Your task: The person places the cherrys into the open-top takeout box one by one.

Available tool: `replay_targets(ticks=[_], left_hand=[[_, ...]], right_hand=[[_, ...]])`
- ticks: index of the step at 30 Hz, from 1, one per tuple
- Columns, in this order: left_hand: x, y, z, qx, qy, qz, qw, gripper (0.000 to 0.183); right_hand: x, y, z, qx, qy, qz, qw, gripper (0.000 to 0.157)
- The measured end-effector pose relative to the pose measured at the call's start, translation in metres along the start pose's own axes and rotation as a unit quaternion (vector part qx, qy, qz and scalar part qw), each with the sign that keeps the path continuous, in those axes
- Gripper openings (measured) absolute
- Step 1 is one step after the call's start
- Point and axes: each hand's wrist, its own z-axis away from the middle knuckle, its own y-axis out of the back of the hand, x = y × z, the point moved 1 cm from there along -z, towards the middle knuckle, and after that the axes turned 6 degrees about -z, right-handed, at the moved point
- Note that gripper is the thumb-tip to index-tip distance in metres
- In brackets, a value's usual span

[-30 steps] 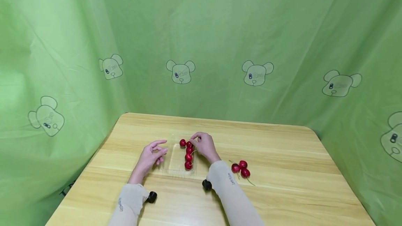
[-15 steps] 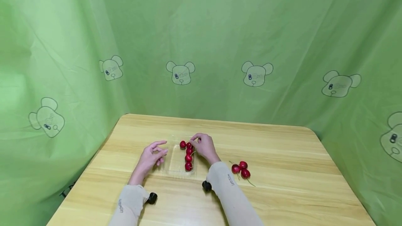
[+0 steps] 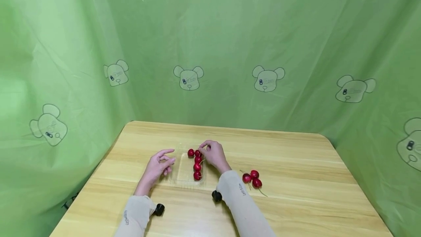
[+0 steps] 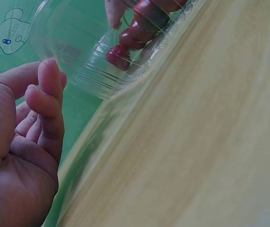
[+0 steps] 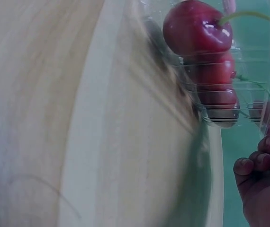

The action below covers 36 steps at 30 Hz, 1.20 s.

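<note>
Cherries (image 3: 197, 167), red, stemmed: eight are seen in the head view. Five are contained in a clear tray (image 3: 184, 165) on the tabletop (image 3: 306, 178), near the middle of the frame. Four of these are lined in a column along the tray's right wall; the fifth is set beside the column's top, at upper left. Bare tray floor is left along the left and lower left, bounded by a low transparent rim.

Loose cherries (image 3: 257, 183), three, are clustered right of centre, outside the tray, just beside the right sleeve (image 3: 241, 204). From them, a broad stretch of wood is extended to the slanting right edge.

Right hand (image 3: 215, 155): reached over the tray's right rim; thumb and forefinger are brought together in a pinch at the top cherry of the column (image 3: 197, 153). Whether flesh or stem is gripped cannot be told.

Left hand (image 3: 157, 166): placed at the tray's left rim; forefinger is extended, thumb is held apart, nothing is grasped. Contact with the rim cannot be confirmed.

Table edges: the far edge is run across mid-frame, with a strip of wood left between it and the tray; the left edge is slanted toward lower left. Beyond, a green curtain (image 3: 227, 32) is hung.
</note>
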Motion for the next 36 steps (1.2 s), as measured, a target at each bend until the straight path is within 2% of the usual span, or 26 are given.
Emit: replay_targets(ticks=[7,16,21,29,36], left_hand=[[-0.002,0.000,0.000,0.001,0.004,-0.001,1.0000,0.055],[-0.003,-0.003,0.001,-0.003,0.007,-0.001,1.0000,0.057],[-0.003,-0.002,0.001,-0.002,0.005,-0.006,1.0000,0.058],[-0.002,0.001,0.002,-0.004,-0.002,-0.009,1.0000,0.058],[-0.001,-0.001,0.005,-0.007,0.008,-0.009,0.9999,0.058]], right_hand=[[-0.003,0.010,0.004,0.011,0.024,0.000,1.000,0.010],[-0.008,0.037,0.017,0.022,0.041,0.000,0.999,0.011],[-0.010,0.054,0.029,0.013,0.050,0.006,0.999,0.013],[-0.009,0.090,0.050,0.010,0.053,0.017,0.998,0.017],[0.010,0.126,0.076,0.019,0.042,0.028,0.999,0.018]])
